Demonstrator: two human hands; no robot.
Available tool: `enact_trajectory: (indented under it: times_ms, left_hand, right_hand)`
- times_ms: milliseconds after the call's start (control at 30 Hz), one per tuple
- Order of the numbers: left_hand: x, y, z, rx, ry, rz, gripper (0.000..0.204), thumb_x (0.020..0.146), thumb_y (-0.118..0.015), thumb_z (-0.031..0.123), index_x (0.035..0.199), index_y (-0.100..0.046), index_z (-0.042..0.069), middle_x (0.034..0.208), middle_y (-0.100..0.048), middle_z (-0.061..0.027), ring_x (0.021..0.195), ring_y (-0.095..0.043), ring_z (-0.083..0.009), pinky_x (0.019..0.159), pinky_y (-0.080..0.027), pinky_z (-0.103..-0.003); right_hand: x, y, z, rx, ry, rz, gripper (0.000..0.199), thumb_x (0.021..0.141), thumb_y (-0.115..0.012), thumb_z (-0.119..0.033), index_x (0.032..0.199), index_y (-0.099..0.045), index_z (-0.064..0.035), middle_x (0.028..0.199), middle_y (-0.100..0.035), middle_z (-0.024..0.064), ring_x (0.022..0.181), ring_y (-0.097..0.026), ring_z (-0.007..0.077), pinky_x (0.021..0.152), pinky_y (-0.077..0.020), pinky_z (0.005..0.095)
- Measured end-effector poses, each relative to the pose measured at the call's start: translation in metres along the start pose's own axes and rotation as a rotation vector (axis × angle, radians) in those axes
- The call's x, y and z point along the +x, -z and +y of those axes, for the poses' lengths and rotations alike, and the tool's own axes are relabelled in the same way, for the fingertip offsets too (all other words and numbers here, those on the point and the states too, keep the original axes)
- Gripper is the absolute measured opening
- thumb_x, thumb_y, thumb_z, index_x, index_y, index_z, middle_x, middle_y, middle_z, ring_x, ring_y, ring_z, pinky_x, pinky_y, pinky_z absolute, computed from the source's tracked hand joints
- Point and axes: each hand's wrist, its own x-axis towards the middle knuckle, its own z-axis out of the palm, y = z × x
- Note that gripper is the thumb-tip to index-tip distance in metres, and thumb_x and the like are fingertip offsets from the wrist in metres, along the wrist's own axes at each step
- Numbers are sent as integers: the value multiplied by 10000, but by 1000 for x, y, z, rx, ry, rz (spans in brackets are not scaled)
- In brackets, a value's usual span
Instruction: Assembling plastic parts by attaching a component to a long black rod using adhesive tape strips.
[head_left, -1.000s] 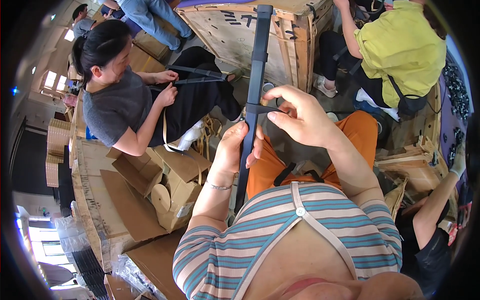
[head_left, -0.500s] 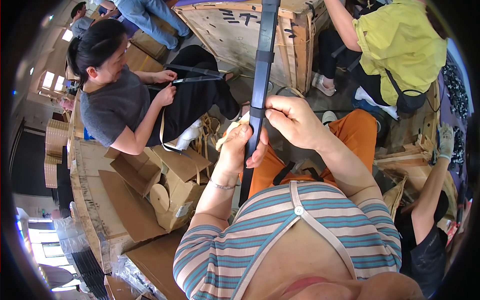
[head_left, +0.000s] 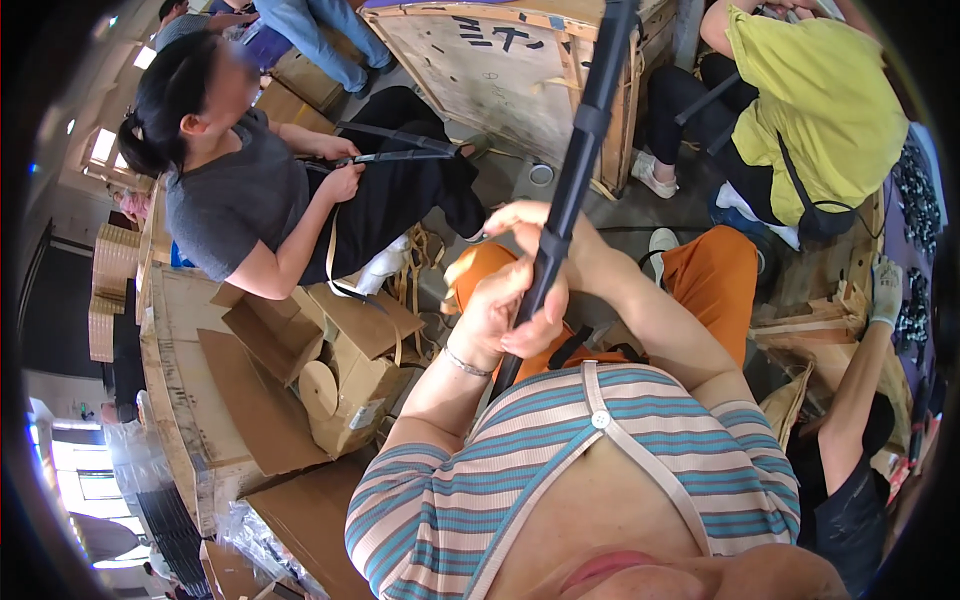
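A long black bar (head_left: 583,150) slants up from my lap, away from me and to the right, with raised dark bands around it. My left hand (head_left: 508,303) is closed around its lower part, thumb and fingers on either side. Just above, my right hand (head_left: 575,250) reaches behind the bar. Its bent fingers point left and are partly hidden, so what they pinch cannot be made out. The bar's lower end runs down in front of my striped top (head_left: 640,450), above my orange trousers (head_left: 705,290).
At left, a seated person in grey (head_left: 240,200) handles black strips. Open cardboard boxes (head_left: 345,400) stand at my left on a wooden surface. A wooden crate (head_left: 480,75) is ahead. A person in yellow (head_left: 810,110) bends at the right; a gloved hand (head_left: 887,290) is lower right.
The bar has tilted further right at its far end. My right hand has moved from the bar's right side to behind it, fingers reaching left. My left hand has shifted slightly right.
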Motion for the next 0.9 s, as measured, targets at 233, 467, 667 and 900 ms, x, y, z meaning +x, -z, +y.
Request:
enact_trajectory:
  times_ms: [233, 467, 667, 900]
  left_hand:
    - [-2, 20, 5, -248, -52, -13, 379, 949, -330, 327, 772, -415, 2, 445, -397, -43, 321, -326, -101, 264, -264, -204]
    - [4, 22, 4, -371, -37, -171, 362, 946, -337, 315, 774, -418, 7, 455, -409, -42, 318, -338, -97, 262, -269, -193]
    - [2, 23, -4, 259, -78, 150, 533, 899, -374, 507, 933, -505, -9, 487, -412, -35, 366, -344, -86, 328, -273, -195]
    - [-32, 21, -5, 544, -70, 468, 222, 882, -546, 235, 871, -493, 20, 516, -429, -18, 394, -381, -70, 359, -301, -204]
  right_hand:
    - [-1, 33, -29, 688, -263, -98, 294, 913, -454, -181, 1134, -494, 9, 911, -542, 27, 804, -486, 87, 712, -401, 207]
    - [3, 40, -41, 593, -275, -104, 236, 878, -554, -160, 1062, -531, -14, 804, -518, -22, 602, -366, 9, 472, -258, 166]
    - [1, 49, -28, 613, -299, 39, 248, 863, -552, -140, 1080, -523, -23, 711, -416, -59, 512, -296, 0, 444, -209, 153]
    - [-4, 78, -16, 444, -252, 16, 376, 889, -494, -157, 1231, -414, -25, 754, -459, -30, 593, -343, 15, 469, -231, 150]
